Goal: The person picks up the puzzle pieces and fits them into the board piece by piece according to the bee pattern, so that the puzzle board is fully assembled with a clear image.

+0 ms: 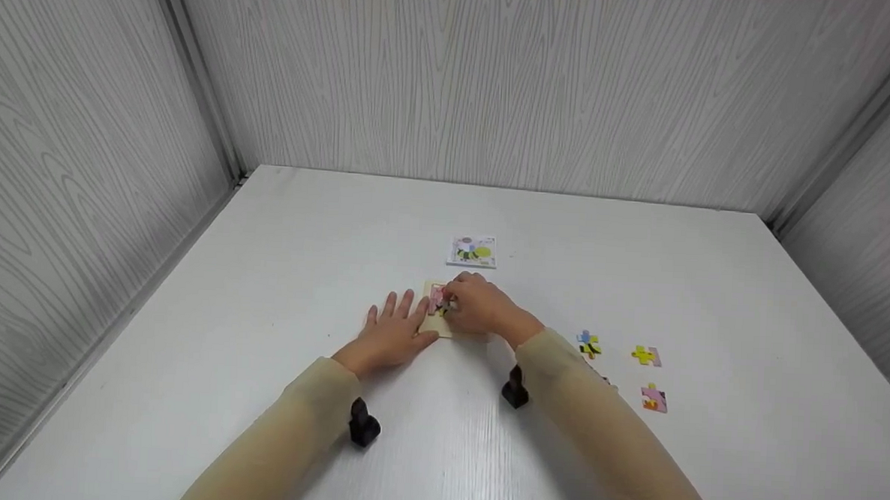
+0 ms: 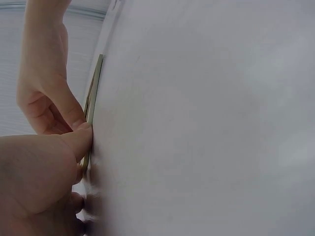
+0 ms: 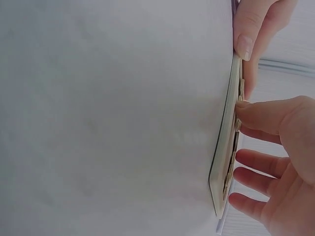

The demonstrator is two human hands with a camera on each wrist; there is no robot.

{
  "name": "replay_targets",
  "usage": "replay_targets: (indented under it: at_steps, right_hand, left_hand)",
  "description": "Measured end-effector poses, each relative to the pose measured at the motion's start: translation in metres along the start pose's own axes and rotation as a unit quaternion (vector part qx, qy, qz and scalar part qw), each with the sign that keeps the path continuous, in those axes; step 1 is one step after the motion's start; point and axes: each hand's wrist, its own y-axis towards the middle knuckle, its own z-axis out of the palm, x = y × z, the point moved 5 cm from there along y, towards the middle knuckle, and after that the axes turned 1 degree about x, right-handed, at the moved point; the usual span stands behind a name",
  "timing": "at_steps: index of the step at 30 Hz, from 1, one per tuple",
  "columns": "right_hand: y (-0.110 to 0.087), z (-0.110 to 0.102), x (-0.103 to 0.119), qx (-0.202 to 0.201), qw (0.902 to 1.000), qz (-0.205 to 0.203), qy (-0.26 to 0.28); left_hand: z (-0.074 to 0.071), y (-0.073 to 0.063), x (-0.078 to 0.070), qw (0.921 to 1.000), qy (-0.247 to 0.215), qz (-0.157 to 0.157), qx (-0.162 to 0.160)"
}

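A pale wooden puzzle board [image 1: 433,326] lies flat on the table, with pink and yellow-black pieces [image 1: 437,298] set in its upper left. My left hand [image 1: 392,339] rests spread out at the board's left edge, its thumb and index finger touching the rim. Over the board's middle, my right hand [image 1: 480,306] bends its fingers down and pinches a puzzle piece at the tray surface. In the right wrist view the thumb [image 3: 261,115] and index finger meet at that piece, while the other fingers reach along the board [image 3: 224,162]. The right hand covers much of the board.
Loose jigsaw pieces lie to the right: a blue-yellow one [image 1: 589,344], a yellow one [image 1: 645,355] and a pink one [image 1: 654,398]. Another is partly hidden by the right sleeve [image 1: 588,406]. Behind the board lies a square bee picture [image 1: 473,252]. Wood-grain walls enclose the white table.
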Motion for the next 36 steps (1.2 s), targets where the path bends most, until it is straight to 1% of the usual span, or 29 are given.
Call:
replay_targets:
  at_steps: [4, 10, 14, 17, 23, 30, 33, 36]
  right_hand:
    - [-0.0011, -0.0006, 0.0005, -0.003, 1.0000, -0.007, -0.001]
    - [-0.0040, -0.0019, 0.0035, -0.024, 0.9982, -0.054, -0.007]
    - [-0.0048, -0.0028, 0.0052, -0.029, 0.9971, -0.069, -0.008]
    - [-0.0048, -0.0029, 0.0060, -0.027, 0.9973, -0.068, -0.009]
    - [-0.0036, -0.0008, 0.0065, -0.012, 0.9987, -0.048, -0.015]
    - [-0.0030, 0.0004, 0.0077, -0.003, 0.9991, -0.035, -0.025]
    - [-0.0035, 0.0008, 0.0084, -0.003, 0.9989, -0.037, -0.030]
    - [-0.0042, -0.0003, 0.0095, -0.008, 0.9983, -0.049, -0.032]
  left_hand:
    - [0.0002, 0.0007, 0.0002, 1.0000, 0.001, -0.004, 0.003]
    - [-0.0019, -0.0008, -0.0016, 0.9999, 0.016, 0.000, -0.001]
    - [-0.0025, -0.0015, -0.0019, 0.9999, 0.017, 0.000, -0.002]
    - [-0.0024, -0.0015, -0.0017, 0.9999, 0.015, 0.001, -0.002]
    - [-0.0001, 0.0001, 0.0001, 0.9999, 0.013, 0.002, -0.001]
    - [0.0019, 0.0005, 0.0011, 0.9999, 0.014, 0.001, -0.002]
    - [0.0027, 0.0001, 0.0009, 0.9999, 0.012, 0.003, -0.002]
    - [0.0016, -0.0003, 0.0004, 1.0000, 0.008, 0.005, 0.000]
